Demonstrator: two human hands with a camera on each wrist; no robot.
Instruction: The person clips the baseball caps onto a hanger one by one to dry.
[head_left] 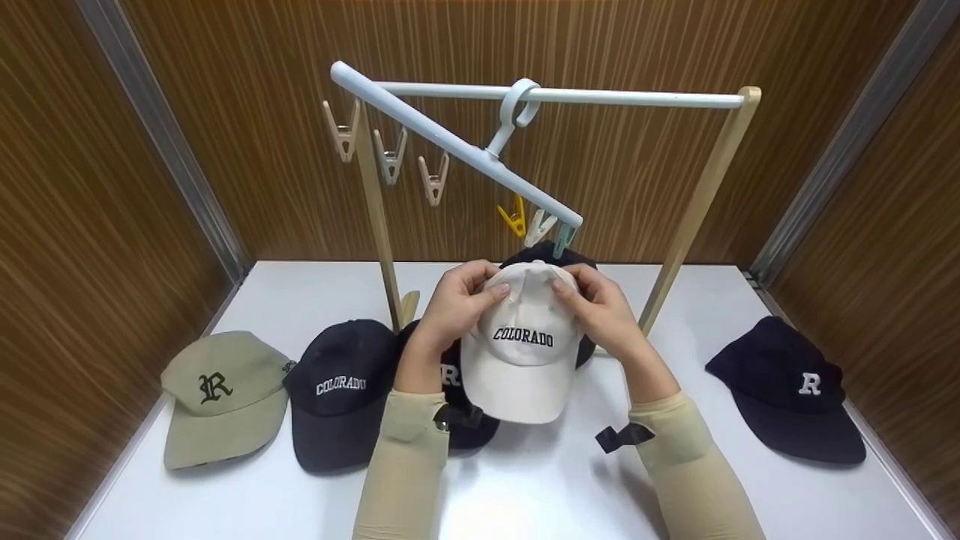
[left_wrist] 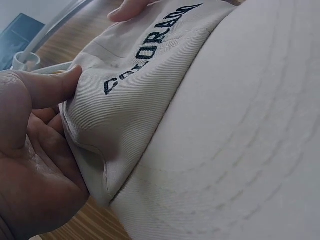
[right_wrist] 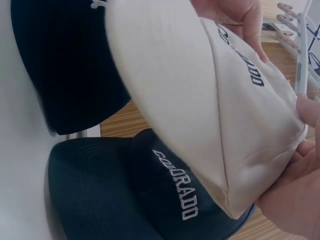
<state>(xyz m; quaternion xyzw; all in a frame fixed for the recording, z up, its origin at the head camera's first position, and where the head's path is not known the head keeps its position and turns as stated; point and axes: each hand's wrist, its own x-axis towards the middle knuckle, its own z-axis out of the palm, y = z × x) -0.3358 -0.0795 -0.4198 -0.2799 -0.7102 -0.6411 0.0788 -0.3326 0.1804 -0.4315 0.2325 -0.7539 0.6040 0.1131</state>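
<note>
White COLORADO baseball cap [head_left: 523, 351], pinched by left grip [head_left: 459, 306] and right grip [head_left: 607, 315], might bump the teal clip [head_left: 566, 239] if raised.

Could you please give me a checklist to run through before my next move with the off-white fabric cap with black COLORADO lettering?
1. Off-white fabric cap with black COLORADO lettering gripped by left hand and right hand: ok, both pinch it.
2. Lettering upright, brim downward in the head view: ok.
3. Round pale blue hook looped over the straight white rod: ok.
4. Long pale blue hanger bar level: not ok, it slopes down rightward.
5. Small beige clip at the bar's left end free: ok, holding nothing.
6. Small teal clip gripping the dark fabric cap behind: cannot tell.
</note>
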